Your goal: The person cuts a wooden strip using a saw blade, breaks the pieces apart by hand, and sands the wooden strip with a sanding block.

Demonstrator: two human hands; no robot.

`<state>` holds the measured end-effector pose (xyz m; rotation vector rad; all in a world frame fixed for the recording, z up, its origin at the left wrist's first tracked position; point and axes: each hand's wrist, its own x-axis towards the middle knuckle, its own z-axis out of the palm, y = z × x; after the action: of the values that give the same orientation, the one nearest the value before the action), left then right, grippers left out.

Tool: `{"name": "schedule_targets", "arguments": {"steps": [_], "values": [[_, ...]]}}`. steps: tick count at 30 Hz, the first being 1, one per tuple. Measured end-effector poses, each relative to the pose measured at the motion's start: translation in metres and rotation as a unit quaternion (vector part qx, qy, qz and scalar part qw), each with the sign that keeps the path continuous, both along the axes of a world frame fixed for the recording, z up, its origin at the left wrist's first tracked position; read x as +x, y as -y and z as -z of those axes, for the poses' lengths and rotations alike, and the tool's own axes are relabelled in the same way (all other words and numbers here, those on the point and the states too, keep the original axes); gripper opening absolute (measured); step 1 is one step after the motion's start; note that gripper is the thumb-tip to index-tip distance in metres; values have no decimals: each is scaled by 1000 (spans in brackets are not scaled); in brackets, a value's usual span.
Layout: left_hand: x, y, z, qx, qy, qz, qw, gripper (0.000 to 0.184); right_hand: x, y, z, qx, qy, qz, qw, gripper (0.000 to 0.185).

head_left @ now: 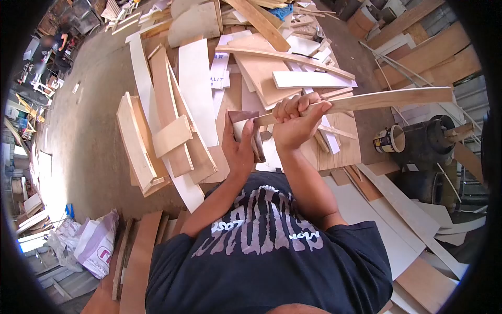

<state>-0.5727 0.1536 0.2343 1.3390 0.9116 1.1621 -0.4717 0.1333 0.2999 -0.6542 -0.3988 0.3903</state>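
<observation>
My right hand (299, 121) is closed around a long wooden strip (395, 98), which stretches out to the right and is held up over the piled boards. The strip's other end reaches left toward my left hand (238, 138). Between the fingers and thumb of that hand is a folded brown sheet (257, 144) that looks like sandpaper, with a pale face showing. The sheet is at the strip's left end; whether it wraps round the wood is hidden by my fingers.
Wooden boards (196, 89) and a white plank (314, 79) lie piled ahead. An open wooden frame (138, 141) is at left. A bucket (389, 140) and a black drum (434, 137) stand at right. Another person (63, 47) is far left, and a white sack (98, 243) lies lower left.
</observation>
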Motion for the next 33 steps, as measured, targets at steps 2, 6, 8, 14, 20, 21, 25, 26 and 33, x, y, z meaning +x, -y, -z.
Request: {"name": "schedule_targets", "arguments": {"steps": [2,6,8,14,20,21,25,26,33], "values": [[-3,-16,-6,-33,23,10,999,57,-4,-6,1,-18,-14,9,1000,56],[-1,-28,3,-23,21,-19,999,55,-12,-4,13,-21,27,-33,999,57],[-1,-22,19,9,-40,-48,998,51,-3,-20,7,-31,6,-20,999,56],[0,-39,13,-51,26,-46,997,57,-11,-21,10,-16,-41,-27,999,56],[-2,-27,14,-67,8,-3,998,59,-7,-36,9,-36,-91,-4,995,55],[-5,-31,18,-114,38,1,993,66,-12,-33,14,-48,-120,-13,992,55],[-10,-32,29,-133,52,10,990,63,-17,-27,26,-35,-85,-30,995,57],[-10,-28,24,-84,15,5,996,62,-12,-34,25,-34,-102,-13,994,58],[-10,-28,22,-124,78,5,989,52,-13,-19,24,-42,-66,-45,996,56]]}}
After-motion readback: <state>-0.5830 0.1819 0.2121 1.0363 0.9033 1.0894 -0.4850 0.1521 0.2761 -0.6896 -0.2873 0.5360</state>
